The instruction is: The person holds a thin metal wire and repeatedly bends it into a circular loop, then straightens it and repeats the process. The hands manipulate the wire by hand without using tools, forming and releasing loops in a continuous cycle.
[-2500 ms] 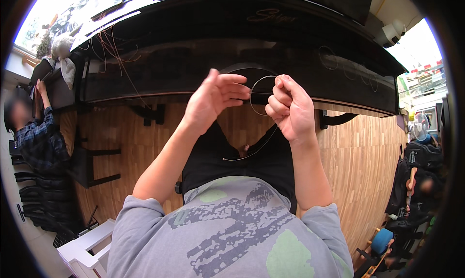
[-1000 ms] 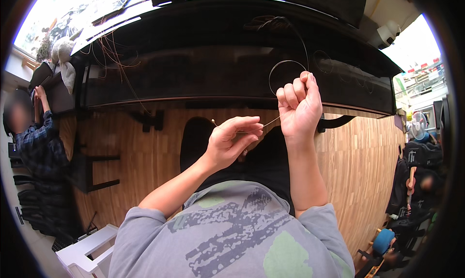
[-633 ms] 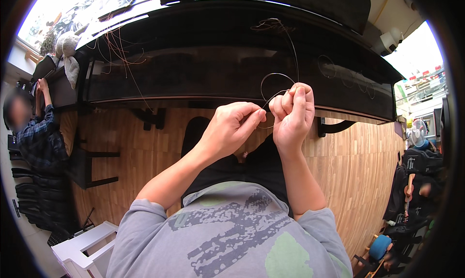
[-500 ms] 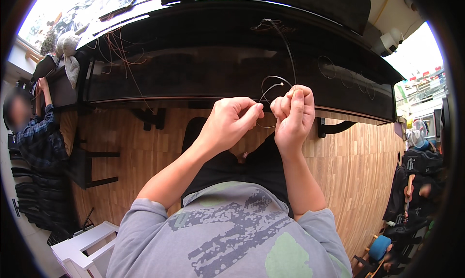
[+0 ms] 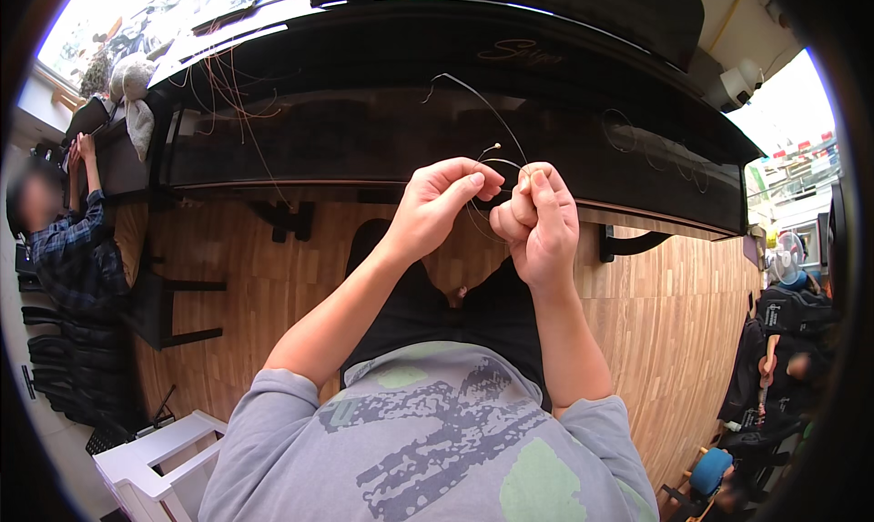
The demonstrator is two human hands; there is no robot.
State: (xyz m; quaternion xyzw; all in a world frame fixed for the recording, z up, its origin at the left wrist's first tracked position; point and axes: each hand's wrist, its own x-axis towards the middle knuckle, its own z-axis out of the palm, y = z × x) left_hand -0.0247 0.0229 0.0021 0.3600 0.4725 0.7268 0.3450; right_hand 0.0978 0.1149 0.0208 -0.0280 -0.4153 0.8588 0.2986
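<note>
In front of a glossy black piano (image 5: pixel 309 140), both of my hands hold a thin metal string (image 5: pixel 496 114). My right hand (image 5: pixel 539 226) is closed, pinching the string between thumb and curled fingers. From there a long free end arcs up and to the left, hooked at its tip. My left hand (image 5: pixel 435 208) is closed around a small loop, thumb against forefinger; its exact contact with the string is hard to see. Just above the fingers sticks up a short end with a small pale ball (image 5: pixel 497 146). Part of a thin loop hangs between the hands.
Loose copper-coloured strings (image 5: pixel 223 85) trail over the piano's left side, and thin coils (image 5: pixel 619 131) show at its right. At far left sits a person in a checked shirt (image 5: pixel 77 249), near a black bench (image 5: pixel 168 308). White furniture (image 5: pixel 164 467) stands at lower left.
The string's long free end has swung left and now bends over at its tip. Both the ball end and my right hand have shifted a little left; my left-hand fingers have moved slightly.
</note>
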